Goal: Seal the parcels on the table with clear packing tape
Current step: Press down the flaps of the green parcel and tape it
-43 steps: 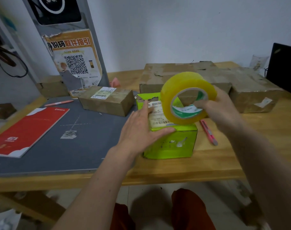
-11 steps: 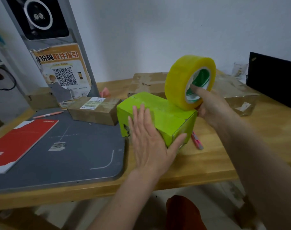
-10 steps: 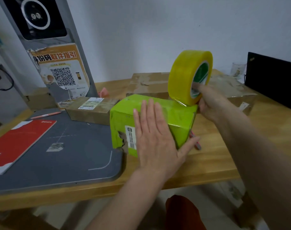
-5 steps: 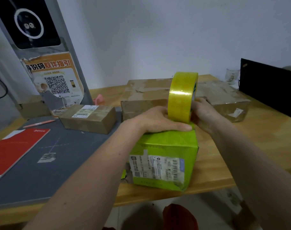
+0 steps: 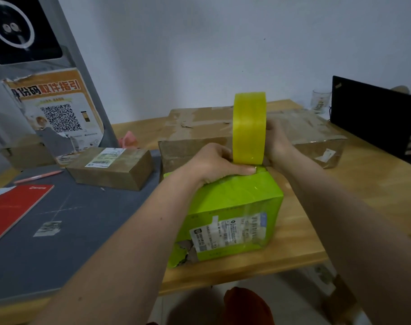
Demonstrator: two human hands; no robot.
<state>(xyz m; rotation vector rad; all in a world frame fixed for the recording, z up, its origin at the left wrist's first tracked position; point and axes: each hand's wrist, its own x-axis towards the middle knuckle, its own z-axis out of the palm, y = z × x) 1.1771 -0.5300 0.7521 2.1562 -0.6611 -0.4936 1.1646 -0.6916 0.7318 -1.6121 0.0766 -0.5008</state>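
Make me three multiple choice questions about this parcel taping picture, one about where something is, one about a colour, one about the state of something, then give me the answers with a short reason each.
1. Where is the tape roll?
A. Flat on the grey mat
B. Standing on edge on top of the green box
C. On the red booklet

2. What colour is the parcel being taped?
A. Green
B. Blue
C. White

3. What is the left hand doing?
A. Hanging idle
B. Holding a pen
C. Pressing on the box top beside the roll

Answers: 1 B, the roll stands upright on the green box, with the right hand on its far side. 2 A, the box is bright green. 3 C, its thumb lies along the top at the roll's base.
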